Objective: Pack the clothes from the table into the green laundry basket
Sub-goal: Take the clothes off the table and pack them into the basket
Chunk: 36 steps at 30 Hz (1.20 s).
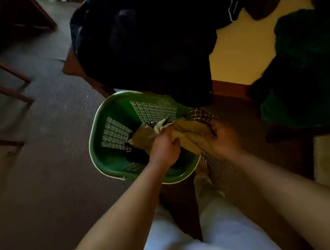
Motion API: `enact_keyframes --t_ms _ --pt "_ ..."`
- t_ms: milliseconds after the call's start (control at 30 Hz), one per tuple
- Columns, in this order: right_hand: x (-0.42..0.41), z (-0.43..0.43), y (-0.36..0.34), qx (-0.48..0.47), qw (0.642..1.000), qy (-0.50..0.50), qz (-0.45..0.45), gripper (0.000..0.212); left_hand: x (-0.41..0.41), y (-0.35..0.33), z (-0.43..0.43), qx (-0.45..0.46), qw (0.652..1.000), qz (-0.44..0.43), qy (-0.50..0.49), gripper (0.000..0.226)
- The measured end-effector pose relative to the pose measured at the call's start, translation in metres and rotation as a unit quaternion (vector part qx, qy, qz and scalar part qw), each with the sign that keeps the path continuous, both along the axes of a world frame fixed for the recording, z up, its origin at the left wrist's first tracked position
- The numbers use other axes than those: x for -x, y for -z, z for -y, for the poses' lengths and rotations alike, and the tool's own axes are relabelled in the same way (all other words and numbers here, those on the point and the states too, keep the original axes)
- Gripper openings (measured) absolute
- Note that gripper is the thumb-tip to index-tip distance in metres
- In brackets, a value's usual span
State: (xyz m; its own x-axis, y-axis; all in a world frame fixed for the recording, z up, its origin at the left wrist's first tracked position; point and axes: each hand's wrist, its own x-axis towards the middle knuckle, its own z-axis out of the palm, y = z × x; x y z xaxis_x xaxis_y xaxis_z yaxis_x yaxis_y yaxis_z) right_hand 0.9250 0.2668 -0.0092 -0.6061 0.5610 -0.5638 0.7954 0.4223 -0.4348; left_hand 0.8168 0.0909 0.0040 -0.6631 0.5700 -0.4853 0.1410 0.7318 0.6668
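Both hands are down over the basket. The left hand [165, 145] is curled tight around a bunched tan cloth garment [189, 136], and the right hand [221, 137], pretty blurry, looks closed on the same garment at its right end, fingers pressed into the fabric. Nearest the camera are the person's white trousers [217, 232]. The tan piece hangs half inside the green plastic laundry basket [111, 158] with the white rim and gridded walls, which sits on the brown carpet [54, 175]. A dark plaid fabric [199, 114] peeks out just behind the tan one. Farther off, a big heap of dark clothes [142, 42] droops off the yellow-topped table [239, 51], with a dark green garment [305, 67] on the right.
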Motion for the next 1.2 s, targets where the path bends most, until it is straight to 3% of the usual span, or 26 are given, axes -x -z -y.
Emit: enact_keyframes --t_ms 67,167,267,500,633,800,933,1067,1200 --pt "0.007 -0.021 0.022 0.01 0.998 -0.06 0.033 0.077 -0.008 0.017 -0.011 0.004 0.999 0.008 -0.036 0.051" --pt "0.019 -0.048 0.056 0.042 0.987 -0.142 0.068 0.111 -0.024 0.044 -0.029 0.017 0.995 0.037 -0.091 0.051" --pt "0.03 -0.064 0.079 0.042 0.977 -0.194 0.075 0.124 -0.042 0.063 -0.044 0.001 0.986 0.065 -0.156 0.049" --pt "0.041 -0.064 0.102 0.079 0.97 -0.192 0.123 0.152 -0.065 0.093 -0.064 -0.003 0.952 0.178 -0.249 0.062" --pt "0.039 -0.056 0.103 0.036 0.98 -0.177 0.082 0.135 -0.067 0.096 -0.066 -0.043 0.915 0.22 -0.334 0.053" --pt "0.035 -0.043 0.089 0.003 0.989 -0.142 0.028 0.084 -0.068 0.093 -0.063 -0.095 0.867 0.247 -0.423 0.038" --pt "0.045 -0.017 0.059 0.023 0.981 -0.19 -0.03 0.034 -0.062 0.073 -0.055 -0.146 0.827 0.234 -0.489 0.027" --pt "0.079 0.02 0.031 0.123 0.973 -0.167 -0.098 0.033 -0.041 0.042 -0.033 -0.189 0.792 0.142 -0.563 0.024" --pt "0.109 0.048 0.011 0.156 0.955 -0.183 -0.171 0.038 -0.018 0.015 -0.002 -0.195 0.803 0.032 -0.562 0.034"
